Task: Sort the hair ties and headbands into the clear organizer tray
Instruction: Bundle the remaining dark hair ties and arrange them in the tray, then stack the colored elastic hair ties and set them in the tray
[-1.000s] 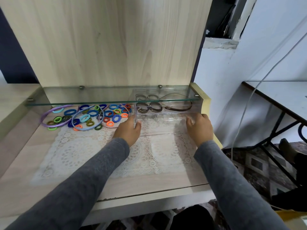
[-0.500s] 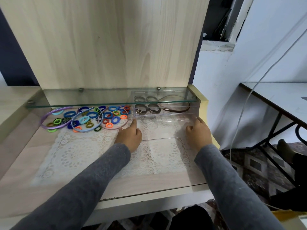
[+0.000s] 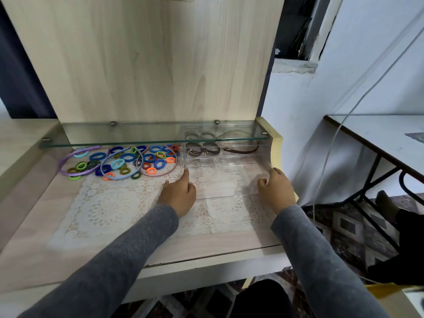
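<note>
Clear organizer tray [image 3: 220, 162] holds brown hair ties [image 3: 211, 148] and a headband [image 3: 241, 151]

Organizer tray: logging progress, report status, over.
Left hand, right hand on clear organizer tray sides. Brown ties inside; colourful hair ties and headbands loose at left. Glass shelf overhangs tray's back.

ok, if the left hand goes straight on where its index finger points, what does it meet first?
Probably the clear organizer tray: the left hand has its index tip at the tray's left front corner, pointing back along that wall. The pink headband lies just left of that line. Depth unclear.
</note>
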Action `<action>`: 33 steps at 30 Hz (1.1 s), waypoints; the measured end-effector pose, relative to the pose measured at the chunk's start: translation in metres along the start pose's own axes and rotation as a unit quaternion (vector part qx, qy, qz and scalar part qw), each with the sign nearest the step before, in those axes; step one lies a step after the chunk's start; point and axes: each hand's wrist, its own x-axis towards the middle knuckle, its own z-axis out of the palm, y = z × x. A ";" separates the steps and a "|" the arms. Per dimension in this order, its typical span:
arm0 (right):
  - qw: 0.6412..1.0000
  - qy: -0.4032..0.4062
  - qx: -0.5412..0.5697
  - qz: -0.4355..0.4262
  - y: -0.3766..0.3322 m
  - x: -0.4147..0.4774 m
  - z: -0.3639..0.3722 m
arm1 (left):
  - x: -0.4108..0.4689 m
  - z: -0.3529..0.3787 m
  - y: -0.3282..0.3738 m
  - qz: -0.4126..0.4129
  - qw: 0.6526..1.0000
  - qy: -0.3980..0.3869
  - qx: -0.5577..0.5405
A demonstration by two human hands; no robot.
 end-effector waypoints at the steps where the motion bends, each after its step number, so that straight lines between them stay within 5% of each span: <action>1: 1.000 -0.002 0.002 0.003 0.000 -0.001 -0.001 | -0.003 -0.001 0.002 -0.001 1.000 -0.004 0.001; 24: 1.000 -0.006 -0.016 0.016 0.006 -0.005 -0.003 | -0.011 0.002 0.002 -0.007 1.000 -0.011 -0.023; 33: 0.997 0.031 0.023 -0.071 -0.029 -0.014 0.012 | -0.003 -0.004 -0.046 -0.004 0.983 0.106 0.153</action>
